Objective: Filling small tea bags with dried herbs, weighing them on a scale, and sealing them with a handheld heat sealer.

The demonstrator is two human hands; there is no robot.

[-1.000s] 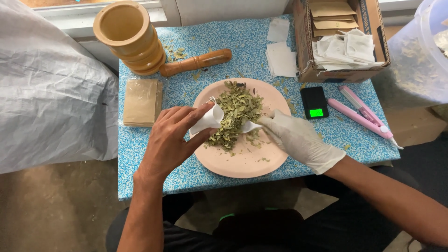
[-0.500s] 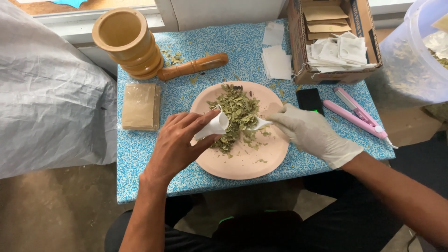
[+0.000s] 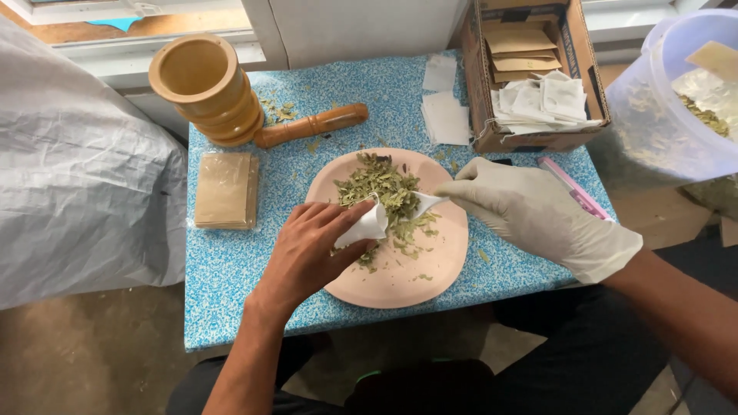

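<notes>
Bare left hand [image 3: 311, 250] pinches a small white paper sachet [image 3: 366, 225] betw. thumb and fingers, mouth of the sachet turned toward the leaf pile. Right hand [image 3: 530, 207], in a white glove, grips a small white plastic scoop [image 3: 425, 203] w/ its tip at the sachet's opening. Both meet over the round pink plate [image 3: 400, 280], which sits near the front edge of the blue speckled table [image 3: 231, 277], about mid-width. Heap of dried green crushed leaves [image 3: 380, 183] lies on the plate's back half, loose bits scattered toward the front rim.

Back left corner: turned wooden mortar [image 3: 204, 84], upright, w/ wooden pestle [image 3: 311, 126] lying just beside it, a few leaf crumbs betw. them. Left edge: flat stack of tan packets in clear wrap [image 3: 224, 189]. Back edge, mid: loose white paper sachets [image 3: 446, 115]. Back right corner: open cardboard box [image 3: 477, 84] w/ brown envelopes and more white sachets inside. Pink flat tool [image 3: 576, 190] near the right edge, partly hidden by the gloved hand. Off the right side: clear plastic tub [image 3: 661, 115] w/ leaves inside.
</notes>
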